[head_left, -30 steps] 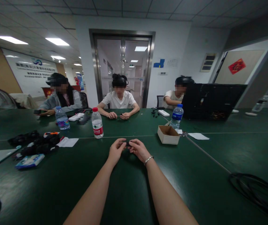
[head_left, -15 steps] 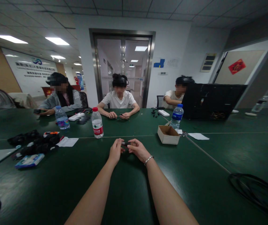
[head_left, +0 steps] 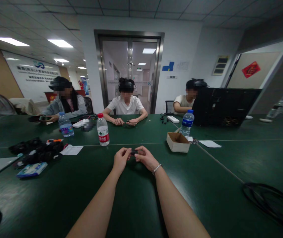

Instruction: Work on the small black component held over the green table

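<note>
A small dark, short cylinder-like object [head_left: 133, 152] is held between my two hands above the green table, too small to name. My right hand [head_left: 145, 158], with a silver bracelet at the wrist, pinches its right end between thumb and fingers. At its left end, the fingertips of my left hand [head_left: 120, 160] are closed in a pinch; how much they cover cannot be made out. An open cardboard box [head_left: 178, 147] stands to the right of my hands, and a red-capped bottle [head_left: 103, 130] is to their left.
Black gear [head_left: 41, 150], a blue-white packet [head_left: 32, 170] and a paper sheet [head_left: 72, 150] lie at left. A blue-capped bottle [head_left: 186, 124] stands behind the box; a black monitor [head_left: 227, 107] is farther right. Black cable [head_left: 262, 198] coils at right. Several people sit opposite.
My left hand has shifted slightly left and its fingers are drawn together more. The right hand stays nearly in place. At far left, a co-worker's held dark item has moved.
</note>
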`<state>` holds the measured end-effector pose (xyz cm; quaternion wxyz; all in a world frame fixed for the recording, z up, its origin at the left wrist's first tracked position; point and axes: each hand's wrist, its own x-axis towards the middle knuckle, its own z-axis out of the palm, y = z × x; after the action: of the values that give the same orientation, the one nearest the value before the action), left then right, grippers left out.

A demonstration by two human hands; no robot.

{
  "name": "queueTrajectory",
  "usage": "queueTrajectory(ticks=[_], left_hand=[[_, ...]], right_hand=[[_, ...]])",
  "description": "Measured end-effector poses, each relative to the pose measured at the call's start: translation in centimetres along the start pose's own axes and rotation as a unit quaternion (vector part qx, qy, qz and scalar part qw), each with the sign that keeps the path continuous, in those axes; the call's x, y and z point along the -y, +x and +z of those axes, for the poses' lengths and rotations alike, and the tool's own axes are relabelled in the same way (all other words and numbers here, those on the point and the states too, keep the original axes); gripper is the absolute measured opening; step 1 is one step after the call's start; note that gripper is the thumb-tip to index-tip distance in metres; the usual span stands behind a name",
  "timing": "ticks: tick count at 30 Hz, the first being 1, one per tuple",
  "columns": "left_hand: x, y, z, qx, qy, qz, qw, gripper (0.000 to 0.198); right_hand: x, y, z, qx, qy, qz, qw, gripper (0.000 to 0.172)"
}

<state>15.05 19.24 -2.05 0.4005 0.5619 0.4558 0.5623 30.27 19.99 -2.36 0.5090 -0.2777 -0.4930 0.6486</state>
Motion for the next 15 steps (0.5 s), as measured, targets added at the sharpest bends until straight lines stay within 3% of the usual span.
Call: queueTrajectory(ticks=[8, 15], left_hand=[[-0.61, -0.59, -0.30, -0.041, 0.099, -0.020, 0.994, 0.047], [-0.41, -0.58, -0.24, -0.041, 0.082, -0.003, 0.996, 0.043]], right_hand=[[-0.07, -0.02, -0.08, 0.020, -0.018, 0.000, 1.000, 0.040], [0.23, -0.09, 0.16, 0.016, 0.009, 0.027, 0.999, 0.040]])
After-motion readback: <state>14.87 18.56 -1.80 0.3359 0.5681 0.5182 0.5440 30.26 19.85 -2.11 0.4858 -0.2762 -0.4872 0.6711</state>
